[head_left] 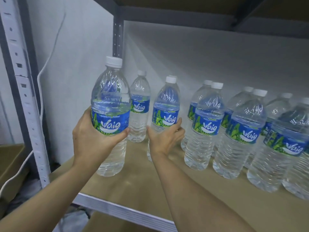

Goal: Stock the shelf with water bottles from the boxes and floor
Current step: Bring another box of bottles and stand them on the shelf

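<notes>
The left hand (93,136) is wrapped around a clear plastic water bottle (110,114), thumb across the front of its blue label, fingers curled behind; the bottle is upright, and whether its base touches the shelf board (150,185) I cannot tell. The right hand (164,137) clasps a second bottle (165,108) at the lower edge of its label, fingers bent round the right side, thumb on the left, hiding the lower body. Both bottles are ribbed below the label, smooth and swirled at the shoulder, with white screw caps.

Just behind the left-hand bottle and a little to its right, another bottle (139,108) stands on the board. To the right of the right-hand bottle runs a double row of bottles (240,131), close together, toward the right edge. The board is matt brown, edged in front by a ridged grey metal rail (120,210). Left of the left-hand bottle rises a perforated grey metal upright (28,101), with a white cable (41,91) beside it.
</notes>
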`<state>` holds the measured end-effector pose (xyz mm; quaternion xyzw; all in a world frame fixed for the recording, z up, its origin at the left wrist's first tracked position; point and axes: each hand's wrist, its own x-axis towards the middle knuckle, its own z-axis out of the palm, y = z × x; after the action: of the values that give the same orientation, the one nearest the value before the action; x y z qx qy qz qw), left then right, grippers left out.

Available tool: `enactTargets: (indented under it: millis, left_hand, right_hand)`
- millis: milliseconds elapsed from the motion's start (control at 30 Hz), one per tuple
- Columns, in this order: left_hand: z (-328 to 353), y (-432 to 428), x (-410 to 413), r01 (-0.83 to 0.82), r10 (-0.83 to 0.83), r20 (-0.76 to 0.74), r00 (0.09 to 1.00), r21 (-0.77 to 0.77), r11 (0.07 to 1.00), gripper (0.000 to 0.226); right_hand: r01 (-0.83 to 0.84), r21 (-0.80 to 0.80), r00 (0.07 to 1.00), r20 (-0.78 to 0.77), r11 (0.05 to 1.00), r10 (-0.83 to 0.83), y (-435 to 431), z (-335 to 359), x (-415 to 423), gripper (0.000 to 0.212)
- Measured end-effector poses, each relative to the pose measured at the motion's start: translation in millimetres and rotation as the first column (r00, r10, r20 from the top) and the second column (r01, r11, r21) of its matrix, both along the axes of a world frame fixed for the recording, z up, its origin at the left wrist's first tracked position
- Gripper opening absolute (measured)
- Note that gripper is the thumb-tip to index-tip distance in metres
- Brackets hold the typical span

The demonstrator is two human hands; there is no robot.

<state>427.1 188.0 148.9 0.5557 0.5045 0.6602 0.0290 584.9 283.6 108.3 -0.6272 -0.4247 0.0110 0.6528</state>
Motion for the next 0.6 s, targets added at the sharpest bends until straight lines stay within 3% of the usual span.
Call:
enactTargets:
  millis: [100, 267, 600]
  left_hand:
    - [-2, -1, -2, -0.001, 0.001, -0.002, 1.0, 0.002, 1.0, 0.067]
    - [-4, -5, -3, -0.007, 0.007, 0.02, 1.0, -0.004, 1.0, 0.067]
    - [1, -9, -9, 0.006, -0.006, 0.004, 1.0, 0.017, 1.0, 0.068]
  right_hand:
    - [-0.102, -0.068, 0.993, -0.068, 0.992, 0.097, -2, -7, 6, 0.125]
    - [-0.322, -0.22, 0.933, -0.242, 0.921, 0.268, -16, -34, 25, 0.106]
    - [-0.106, -0.292, 0.959, -0.281, 0.951, 0.02, -9, -23, -2, 0.118]
